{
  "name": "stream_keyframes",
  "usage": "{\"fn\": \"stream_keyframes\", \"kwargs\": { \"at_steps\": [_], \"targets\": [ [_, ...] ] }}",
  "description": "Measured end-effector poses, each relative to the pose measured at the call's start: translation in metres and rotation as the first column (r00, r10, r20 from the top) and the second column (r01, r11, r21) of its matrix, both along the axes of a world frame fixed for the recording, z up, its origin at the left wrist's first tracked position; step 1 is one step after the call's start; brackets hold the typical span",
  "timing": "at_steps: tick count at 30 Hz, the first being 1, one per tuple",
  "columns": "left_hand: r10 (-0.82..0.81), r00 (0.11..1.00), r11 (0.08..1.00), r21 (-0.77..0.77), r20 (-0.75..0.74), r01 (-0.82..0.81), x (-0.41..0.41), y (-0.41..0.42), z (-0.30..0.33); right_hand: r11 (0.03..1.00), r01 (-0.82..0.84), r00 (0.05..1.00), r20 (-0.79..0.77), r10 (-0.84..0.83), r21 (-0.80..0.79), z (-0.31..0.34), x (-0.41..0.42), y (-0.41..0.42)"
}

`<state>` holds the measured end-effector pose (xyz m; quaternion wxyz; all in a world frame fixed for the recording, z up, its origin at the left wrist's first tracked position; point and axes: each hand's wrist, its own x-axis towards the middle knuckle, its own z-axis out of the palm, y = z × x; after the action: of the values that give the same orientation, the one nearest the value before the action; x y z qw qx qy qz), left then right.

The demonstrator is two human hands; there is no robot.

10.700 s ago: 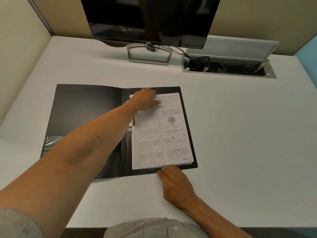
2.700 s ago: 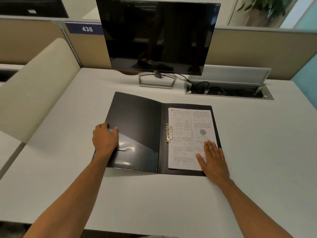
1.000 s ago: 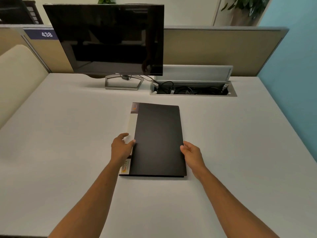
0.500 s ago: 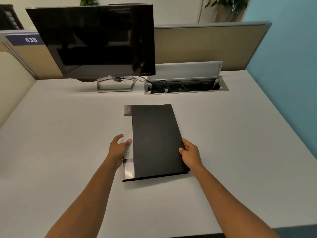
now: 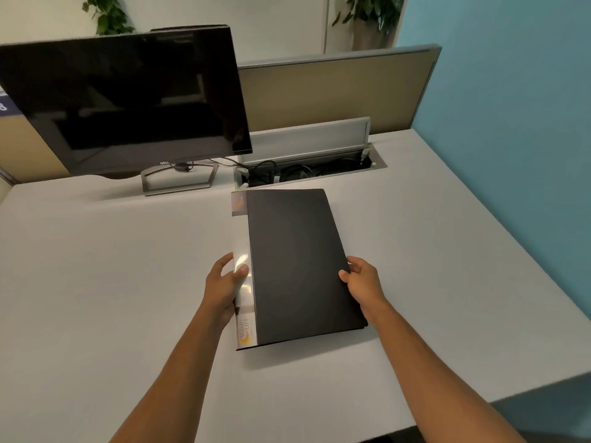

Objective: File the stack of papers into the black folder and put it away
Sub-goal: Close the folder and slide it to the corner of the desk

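- An office cubicle: a pale grey counter (image 5: 96,266) backed by a tan partition (image 5: 335,91), with a blue wall (image 5: 511,123) on the right.
- The monitor (image 5: 128,100) stands at the back left; just right of its stand, an open cable tray (image 5: 307,171) is sunk into the counter.
- The black folder (image 5: 300,266) is closed, in front of the cable tray and to the right of the monitor. The shadow beneath its near edge suggests that end is raised off the counter. No papers show outside it, so the filing step looks done.
- The left hand (image 5: 224,289) has its grip closed on the folder's clear spine strip, thumb on top, fingers under.
- The right hand (image 5: 363,282) pinches the opposite long edge, thumb on the cover.
- Judged step: picking up the closed folder to put it away.
- The next move calls for keeping both edges clamped so the cover stays shut, then carrying it clear of the monitor stand and the tray's cables. Where it should go is not in view.
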<state>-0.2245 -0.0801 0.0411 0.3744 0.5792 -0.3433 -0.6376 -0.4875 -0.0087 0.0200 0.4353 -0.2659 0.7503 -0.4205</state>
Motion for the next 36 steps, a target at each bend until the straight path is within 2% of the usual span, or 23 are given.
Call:
{"fn": "stream_keyframes", "kwargs": {
  "at_steps": [7,15,24,36],
  "targets": [
    [-0.02,1.0,0.999,-0.03,0.002,0.02,-0.069,-0.005,0.002,1.0,0.005,0.997,0.083,-0.002,-0.031,0.003,-0.071,-0.003],
    [-0.008,0.999,1.0,-0.027,0.042,0.009,-0.17,0.001,0.0,0.998,-0.05,0.999,-0.017,0.049,-0.046,0.008,-0.173,-0.002],
    [-0.036,0.993,0.999,-0.029,0.11,0.039,-0.288,-0.001,-0.011,1.0,-0.013,0.995,-0.099,0.011,-0.011,0.004,-0.286,-0.003],
    [-0.169,0.941,0.98,-0.055,0.292,0.193,-0.384,-0.017,-0.019,0.998,0.062,0.98,-0.193,-0.057,0.019,-0.003,-0.383,-0.016]
  ]
}}
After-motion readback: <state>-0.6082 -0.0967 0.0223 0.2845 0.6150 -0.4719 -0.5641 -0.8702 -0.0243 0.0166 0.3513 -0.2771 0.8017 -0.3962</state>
